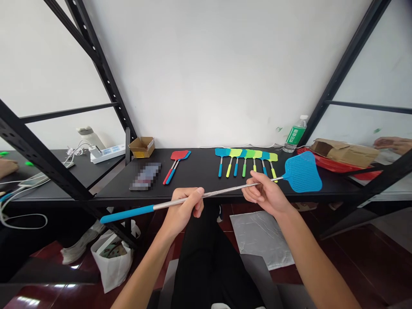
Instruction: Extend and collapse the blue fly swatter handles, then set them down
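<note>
Both my hands hold one long fly swatter [303,172] with a blue perforated head, a silver telescopic rod and a blue handle. My left hand [186,205] is closed around the rod just past the handle, which points down to the left. Close to the swatter's head, my right hand [265,192] pinches the thin end of the rod. The rod is extended, tilted up to the right, in front of the table's front edge. Beyond it, a row of short swatters [244,153] in blue, yellow and green lies on the black table [199,171].
A red swatter [179,155] overlaps a blue one at the left. Near them are a pixelated flat object [145,176] and a small cardboard box [142,147]. A water bottle [295,134] and a brown package [346,152] stand right. Other people's hands show at both edges.
</note>
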`<state>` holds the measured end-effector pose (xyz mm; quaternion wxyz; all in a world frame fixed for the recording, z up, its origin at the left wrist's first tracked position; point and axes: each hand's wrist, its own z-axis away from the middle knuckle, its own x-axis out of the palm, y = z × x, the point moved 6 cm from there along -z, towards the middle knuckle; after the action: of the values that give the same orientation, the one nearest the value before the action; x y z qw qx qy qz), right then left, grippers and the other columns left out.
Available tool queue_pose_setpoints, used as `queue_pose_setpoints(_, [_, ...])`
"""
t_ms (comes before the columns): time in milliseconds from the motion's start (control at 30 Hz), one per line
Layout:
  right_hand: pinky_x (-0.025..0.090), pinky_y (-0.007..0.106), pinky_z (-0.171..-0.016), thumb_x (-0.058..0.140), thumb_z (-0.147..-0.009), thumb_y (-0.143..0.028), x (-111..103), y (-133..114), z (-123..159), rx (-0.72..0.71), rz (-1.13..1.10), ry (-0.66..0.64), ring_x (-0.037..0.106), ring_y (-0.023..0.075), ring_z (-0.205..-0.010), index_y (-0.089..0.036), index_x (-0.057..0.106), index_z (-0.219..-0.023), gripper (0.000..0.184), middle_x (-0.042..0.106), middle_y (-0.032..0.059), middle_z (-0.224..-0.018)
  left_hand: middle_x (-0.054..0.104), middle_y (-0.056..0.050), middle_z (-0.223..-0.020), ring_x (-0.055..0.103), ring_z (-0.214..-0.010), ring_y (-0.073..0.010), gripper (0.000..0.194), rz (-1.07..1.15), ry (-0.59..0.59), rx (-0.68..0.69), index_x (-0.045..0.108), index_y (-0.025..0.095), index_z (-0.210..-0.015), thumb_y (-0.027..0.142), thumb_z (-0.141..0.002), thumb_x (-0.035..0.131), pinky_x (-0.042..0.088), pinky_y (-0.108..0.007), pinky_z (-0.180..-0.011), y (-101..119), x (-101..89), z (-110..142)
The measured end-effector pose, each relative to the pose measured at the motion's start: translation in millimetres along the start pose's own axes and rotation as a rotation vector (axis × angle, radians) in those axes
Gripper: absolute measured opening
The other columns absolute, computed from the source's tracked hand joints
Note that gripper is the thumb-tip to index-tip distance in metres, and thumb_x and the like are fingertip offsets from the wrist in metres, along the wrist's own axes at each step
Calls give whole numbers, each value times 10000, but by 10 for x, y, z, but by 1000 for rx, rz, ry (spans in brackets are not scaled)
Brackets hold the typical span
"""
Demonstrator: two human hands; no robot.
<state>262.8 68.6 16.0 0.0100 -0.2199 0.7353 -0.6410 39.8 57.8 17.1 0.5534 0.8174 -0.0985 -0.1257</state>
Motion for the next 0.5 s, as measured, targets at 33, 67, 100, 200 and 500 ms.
queue_pose_setpoints(33, [257,305,-504,594,-952,-539,18,11,-1,1,9,-17,331,125,-419,-222,506,-426,621,282,-36,-366,507,-2,-451,449,-484,-137,536,-10,-30,-8,481,203,-505,413,-996,521,336,-318,-550,-2,26,4])
queue_pose_setpoints(67, [261,305,-503,578,-963,-541,37,25,-1,3,23,-35,345,126,-417,-218,509,-429,628,288,-35,-364,512,-3,-456,454,-485,-134,542,-19,-55,-15,483,198,-504,420,-997,521,336,-313,-549,-2,47,9])
queue_pose_setpoints(100, [263,304,-502,562,-976,-538,56,41,0,7,40,-52,358,128,-417,-214,514,-433,635,293,-33,-363,516,-4,-461,458,-487,-131,549,-27,-75,-22,485,192,-504,428,-999,520,336,-309,-549,-1,64,14])
queue_pose_setpoints(200, [264,298,-496,520,-1016,-507,117,95,8,25,86,-104,385,131,-422,-204,532,-443,649,307,-29,-363,521,-7,-471,468,-497,-128,571,-42,-124,-40,491,182,-502,449,-1007,511,336,-302,-555,5,110,23])
queue_pose_setpoints(500, [262,296,-493,500,-1042,-443,133,89,26,0,96,-143,386,130,-430,-202,520,-450,640,300,-35,-366,488,2,-440,409,-474,-124,566,26,-134,-61,445,194,-503,443,-1007,508,301,-318,-549,3,108,42])
